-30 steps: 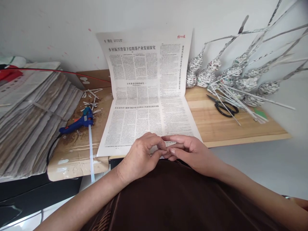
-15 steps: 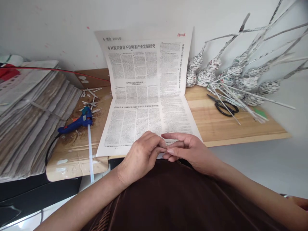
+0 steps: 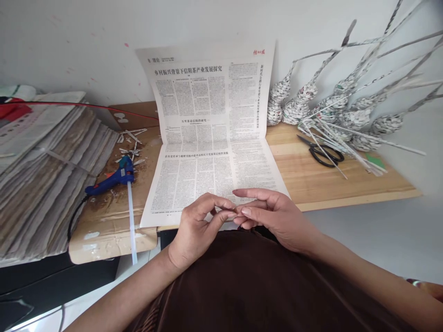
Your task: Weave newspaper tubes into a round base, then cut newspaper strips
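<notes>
Drawn slightly back to the left since half a second ago, the left hand now shows a wider gap between its thumb and straightened index finger, while the right hand stays nearly where it was. Nearest is dark brown clothing; just beyond it the two hands meet at the fingertips, left thumb and index brought together, right index lifted apart, and I cannot tell whether anything is pinched between them. Beneath and beyond, the newspaper sheet has its near half on the wooden tabletop and its far half up the wall. Left of it, a blue glue gun rests on cardboard beside a paper stack; right of it lie black scissors, then woven paper forms with long stems near the wall
</notes>
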`<state>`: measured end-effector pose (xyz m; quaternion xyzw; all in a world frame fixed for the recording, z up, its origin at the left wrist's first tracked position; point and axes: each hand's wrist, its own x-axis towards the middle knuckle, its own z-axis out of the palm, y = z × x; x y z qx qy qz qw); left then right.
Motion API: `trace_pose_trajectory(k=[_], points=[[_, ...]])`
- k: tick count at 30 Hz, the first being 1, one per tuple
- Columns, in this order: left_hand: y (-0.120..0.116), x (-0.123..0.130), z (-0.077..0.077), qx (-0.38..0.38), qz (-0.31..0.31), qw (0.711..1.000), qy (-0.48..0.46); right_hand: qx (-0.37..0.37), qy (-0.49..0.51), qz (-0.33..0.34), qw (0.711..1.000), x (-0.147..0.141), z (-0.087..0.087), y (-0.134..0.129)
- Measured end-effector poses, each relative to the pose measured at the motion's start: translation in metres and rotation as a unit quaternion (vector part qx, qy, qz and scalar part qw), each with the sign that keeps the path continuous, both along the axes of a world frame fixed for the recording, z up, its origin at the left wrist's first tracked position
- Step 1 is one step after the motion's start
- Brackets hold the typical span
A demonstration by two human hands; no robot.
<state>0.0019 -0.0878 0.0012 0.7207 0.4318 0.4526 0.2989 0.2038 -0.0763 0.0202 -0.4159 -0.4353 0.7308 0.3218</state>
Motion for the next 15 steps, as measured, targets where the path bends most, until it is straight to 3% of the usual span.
trace_pose_trajectory(k=[9, 15], points=[[-0.0003, -0.0052, 0.0045, 0.147, -0.034, 0.986, 0.067, 0.052, -0.063, -0.008, 0.997, -0.0035, 0.0078, -0.0026], [-0.0012, -0.0052, 0.0059, 0.16, -0.051, 0.98, 0.105, 0.085, -0.085, -0.021, 0.992, -0.0085, 0.0091, -0.006]])
